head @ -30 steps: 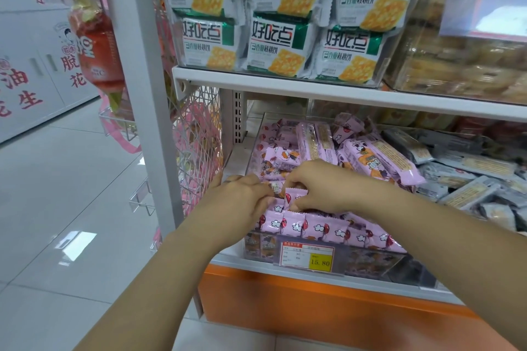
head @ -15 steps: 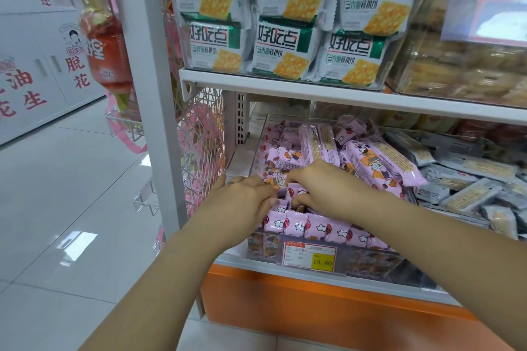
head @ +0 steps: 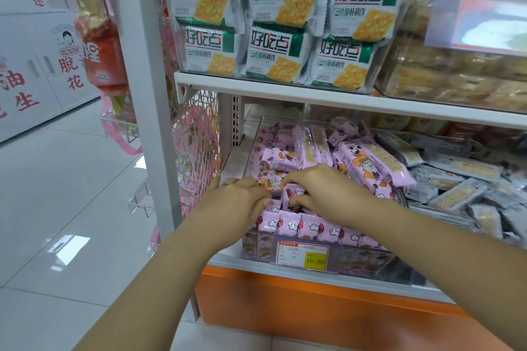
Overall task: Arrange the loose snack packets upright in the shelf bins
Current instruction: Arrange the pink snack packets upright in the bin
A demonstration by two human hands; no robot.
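1. Down on the lower shelf [head: 236, 157], a clear bin [head: 252, 148] holds lots of pink snack packs.
2. Your right hand [head: 328, 194] reaches into the front part of the bin. Its fingers and thumb curl round one pink packet [head: 289, 194] and pinch it.
3. Your left hand [head: 233, 202] is just beside the right one, at the front left corner of the bin. Its fingers are curled and the tips touch the packs, but it is not clear if it grips one.
4. Along the front wall of the bin, a row of pink packets [head: 308, 226] stands upright, just under both hands.
5. Behind your hands, the loose pink packets [head: 368, 162] lie flat or tilted in a pile.
6. On the front of the bin sits a price tag [head: 303, 255] with a yellow patch.
7. To the right of the pink pile lie gray packets [head: 456, 179] in a heap.
8. On the shelf above stand green cracker bags [head: 273, 51].
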